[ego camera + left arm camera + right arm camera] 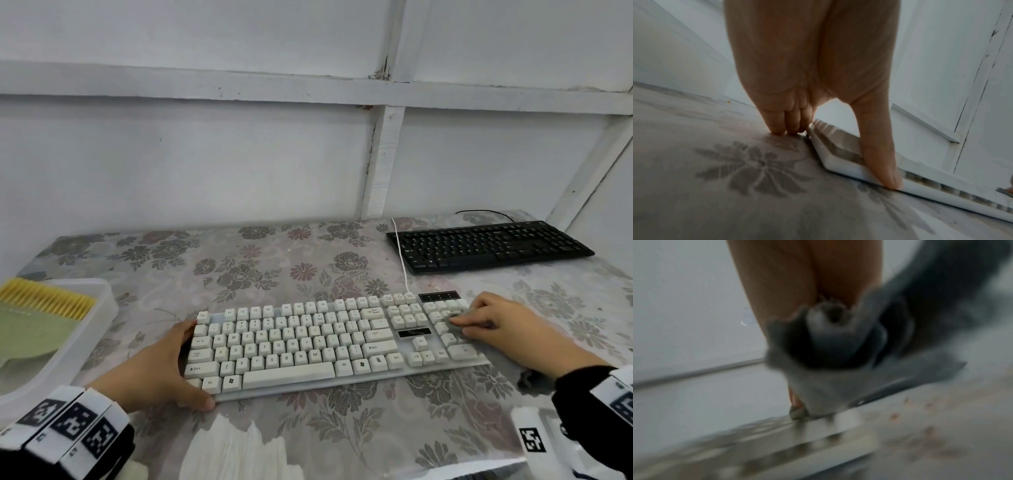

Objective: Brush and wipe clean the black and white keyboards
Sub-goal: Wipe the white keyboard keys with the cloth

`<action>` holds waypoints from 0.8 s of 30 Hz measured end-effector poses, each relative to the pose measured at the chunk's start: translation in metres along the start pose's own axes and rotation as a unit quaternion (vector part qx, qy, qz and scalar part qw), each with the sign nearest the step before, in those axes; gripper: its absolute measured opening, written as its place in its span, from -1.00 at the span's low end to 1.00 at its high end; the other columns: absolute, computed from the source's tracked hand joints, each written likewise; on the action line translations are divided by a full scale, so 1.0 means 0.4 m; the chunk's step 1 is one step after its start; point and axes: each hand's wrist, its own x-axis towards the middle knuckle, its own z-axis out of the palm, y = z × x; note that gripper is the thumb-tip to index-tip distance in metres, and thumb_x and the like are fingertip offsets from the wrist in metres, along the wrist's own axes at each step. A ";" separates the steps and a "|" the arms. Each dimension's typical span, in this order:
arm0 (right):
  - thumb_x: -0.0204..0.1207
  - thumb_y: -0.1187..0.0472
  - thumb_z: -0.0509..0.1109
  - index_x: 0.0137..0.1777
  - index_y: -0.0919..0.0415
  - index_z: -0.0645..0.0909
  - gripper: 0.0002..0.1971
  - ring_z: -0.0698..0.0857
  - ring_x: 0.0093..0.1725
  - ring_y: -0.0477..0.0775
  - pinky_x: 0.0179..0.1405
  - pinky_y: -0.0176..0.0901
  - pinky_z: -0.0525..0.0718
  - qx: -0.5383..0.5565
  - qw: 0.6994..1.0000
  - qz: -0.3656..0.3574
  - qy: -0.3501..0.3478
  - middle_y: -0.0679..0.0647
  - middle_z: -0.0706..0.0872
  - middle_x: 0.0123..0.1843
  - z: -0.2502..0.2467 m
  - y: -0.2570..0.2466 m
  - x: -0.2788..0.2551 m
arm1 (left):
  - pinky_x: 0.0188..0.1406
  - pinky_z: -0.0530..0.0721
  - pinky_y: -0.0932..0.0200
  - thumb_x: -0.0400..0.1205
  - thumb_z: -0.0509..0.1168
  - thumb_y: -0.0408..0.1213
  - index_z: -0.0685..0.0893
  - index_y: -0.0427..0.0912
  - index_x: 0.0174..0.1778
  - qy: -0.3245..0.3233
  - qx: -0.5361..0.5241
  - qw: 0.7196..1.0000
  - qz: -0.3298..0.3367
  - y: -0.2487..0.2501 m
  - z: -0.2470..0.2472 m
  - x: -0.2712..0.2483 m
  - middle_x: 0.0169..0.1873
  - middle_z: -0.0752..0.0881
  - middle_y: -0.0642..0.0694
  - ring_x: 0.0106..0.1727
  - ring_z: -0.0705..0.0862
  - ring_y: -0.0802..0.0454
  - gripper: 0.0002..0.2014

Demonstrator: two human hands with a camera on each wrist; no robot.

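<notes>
A black keyboard (489,245) lies at the counter's (274,260) far right, a brush (44,303) in a tray (99,329) left. The left hand (154,371) grips the white keyboard's (308,346) end. The right hand's (503,325) fingers (460,320) pinch a grey cloth (824,386), blurred, on its keys.

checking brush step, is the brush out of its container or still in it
In it: the yellow-bristled brush lies inside the translucent container at the left; the right hand holds a grey cloth.

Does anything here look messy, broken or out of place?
Mostly tidy. The white keyboard lies slightly askew, its white cable trailing across the black keyboard. Paint is chipped where the wall battens cross. The brush sits in its plastic tray.
</notes>
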 end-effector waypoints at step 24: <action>0.62 0.16 0.28 0.16 0.16 0.74 -0.75 0.52 0.03 0.28 0.09 0.00 0.43 0.065 0.938 -0.335 -0.065 0.19 0.52 0.07 0.223 -0.702 0.072 | 0.16 0.61 0.20 -0.05 0.70 -0.11 0.11 0.05 0.55 0.017 0.040 0.999 -0.001 0.012 0.003 -0.009 0.17 0.58 0.23 0.18 0.60 0.19 0.27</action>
